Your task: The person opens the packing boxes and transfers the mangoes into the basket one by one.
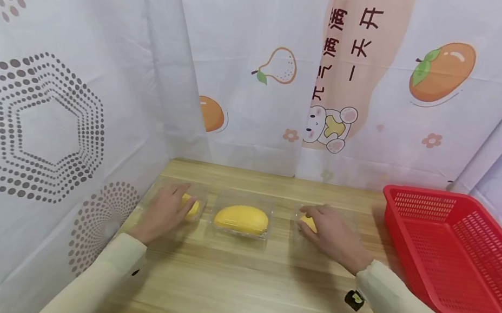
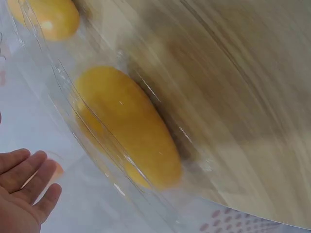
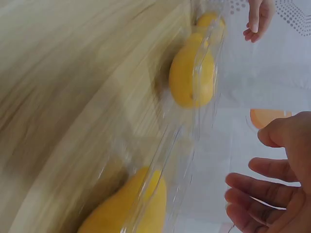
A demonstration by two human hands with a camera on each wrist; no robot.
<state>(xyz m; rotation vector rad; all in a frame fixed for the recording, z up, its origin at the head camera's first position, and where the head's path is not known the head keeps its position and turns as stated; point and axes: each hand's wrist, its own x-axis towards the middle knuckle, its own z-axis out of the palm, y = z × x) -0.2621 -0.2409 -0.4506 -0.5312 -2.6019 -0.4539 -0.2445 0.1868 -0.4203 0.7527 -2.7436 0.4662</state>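
Three yellow mangoes sit in clear plastic boxes, spread in a row across the table. Over the left box my left hand [image 1: 166,210] hovers palm down, partly covering the left mango [image 1: 191,206]. In the left wrist view its fingers are apart and relaxed beyond the box, above the mango [image 2: 127,128]. My right hand [image 1: 336,237] is likewise over the right box, hiding much of the right mango [image 1: 307,223]. The right wrist view shows that hand's fingers loosely bent and holding nothing, beside the mango [image 3: 124,206]. Between the hands lies the middle mango [image 1: 242,217] in its box [image 1: 244,199].
A red plastic basket [image 1: 412,258] stands at the right of the wooden table [image 1: 229,295]. White printed cloth [image 1: 273,17] hangs behind the table and along its left side. A small black item [image 1: 354,300] is at the right sleeve's cuff.
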